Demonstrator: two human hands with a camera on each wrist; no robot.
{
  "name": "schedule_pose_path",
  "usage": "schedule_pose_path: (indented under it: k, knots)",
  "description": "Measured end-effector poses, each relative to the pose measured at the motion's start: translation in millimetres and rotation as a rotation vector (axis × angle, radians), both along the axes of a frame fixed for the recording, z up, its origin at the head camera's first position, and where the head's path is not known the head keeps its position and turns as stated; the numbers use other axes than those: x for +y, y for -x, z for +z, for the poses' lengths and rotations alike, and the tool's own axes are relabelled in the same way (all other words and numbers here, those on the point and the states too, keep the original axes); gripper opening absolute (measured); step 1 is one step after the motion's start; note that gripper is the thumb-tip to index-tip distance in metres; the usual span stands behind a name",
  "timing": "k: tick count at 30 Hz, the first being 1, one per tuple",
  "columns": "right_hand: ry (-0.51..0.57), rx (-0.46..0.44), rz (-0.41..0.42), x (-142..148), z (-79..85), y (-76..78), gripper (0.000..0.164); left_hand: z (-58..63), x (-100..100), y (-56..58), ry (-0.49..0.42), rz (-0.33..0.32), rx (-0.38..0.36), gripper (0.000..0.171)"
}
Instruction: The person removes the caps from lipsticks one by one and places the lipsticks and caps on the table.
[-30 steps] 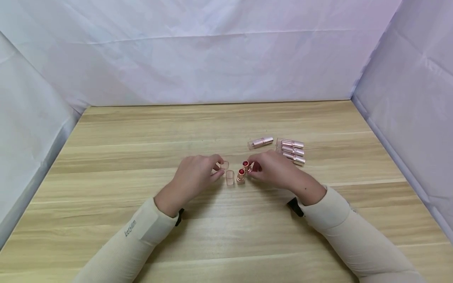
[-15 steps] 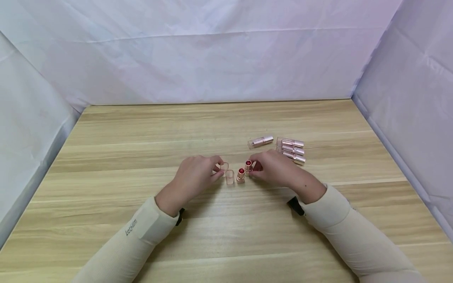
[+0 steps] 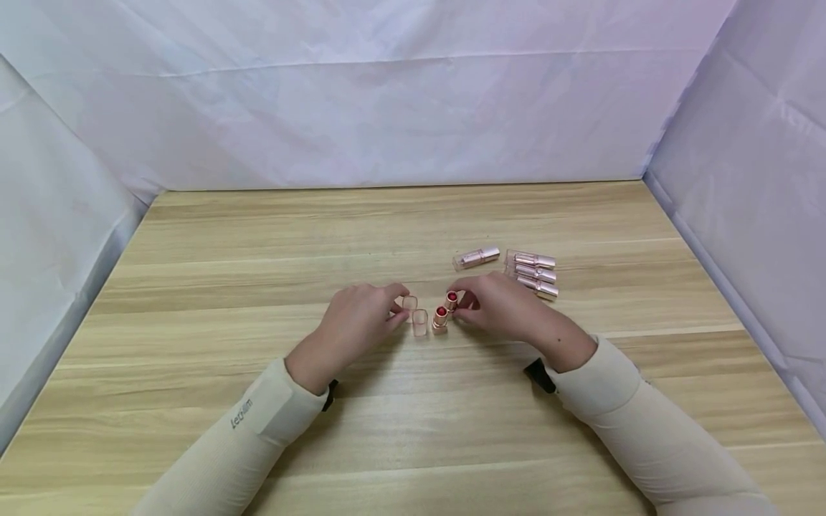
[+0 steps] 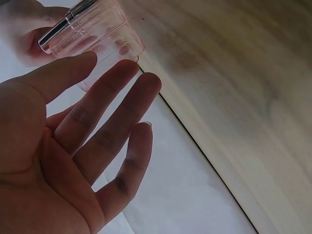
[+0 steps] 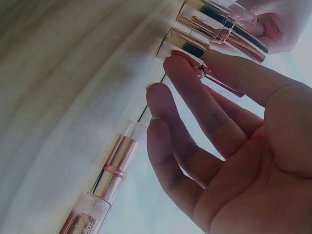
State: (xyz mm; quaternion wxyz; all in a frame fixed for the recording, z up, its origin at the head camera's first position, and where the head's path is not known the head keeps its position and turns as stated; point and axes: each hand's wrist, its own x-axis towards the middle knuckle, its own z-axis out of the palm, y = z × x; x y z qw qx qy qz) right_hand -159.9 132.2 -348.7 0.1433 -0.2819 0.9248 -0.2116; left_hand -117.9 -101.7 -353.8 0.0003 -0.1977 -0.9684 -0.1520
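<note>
In the head view, two open lipsticks stand upright near the middle of the table. My right hand (image 3: 500, 307) pinches the farther lipstick (image 3: 452, 301) between thumb and fingers. The nearer lipstick (image 3: 440, 321), gold with a red tip, stands just left of and in front of it. To the left, two clear pink-edged caps stand side by side. My left hand (image 3: 358, 315) has thumb and fingertips at both sides of the farther cap (image 3: 409, 304); the nearer cap (image 3: 420, 323) is right beside it. The right wrist view shows thumb and fingers around the held lipstick's case (image 5: 184, 41).
Behind my right hand, a capped lipstick (image 3: 477, 259) lies alone on the wooden table (image 3: 271, 236). Right of it, three more capped lipsticks (image 3: 535, 274) lie in a row. White cloth (image 3: 387, 122) walls the back and both sides.
My right hand has shifted the farther lipstick slightly, first toward me and right, then a little left. The left hand and the caps stay almost still.
</note>
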Motion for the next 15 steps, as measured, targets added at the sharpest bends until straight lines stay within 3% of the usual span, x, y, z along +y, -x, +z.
schedule_pose_path:
  k: [6, 15]
  knots:
    - [0.012, 0.009, 0.014, -1.2, 1.7, -0.4, 0.032, 1.3, 0.3, -0.2, 0.004, -0.012, 0.006, 0.035]
    - [0.032, 0.020, 0.033, -3.1, 1.5, -1.8, 0.026, 1.9, 0.9, -0.6, -0.012, -0.037, 0.035, 0.033]
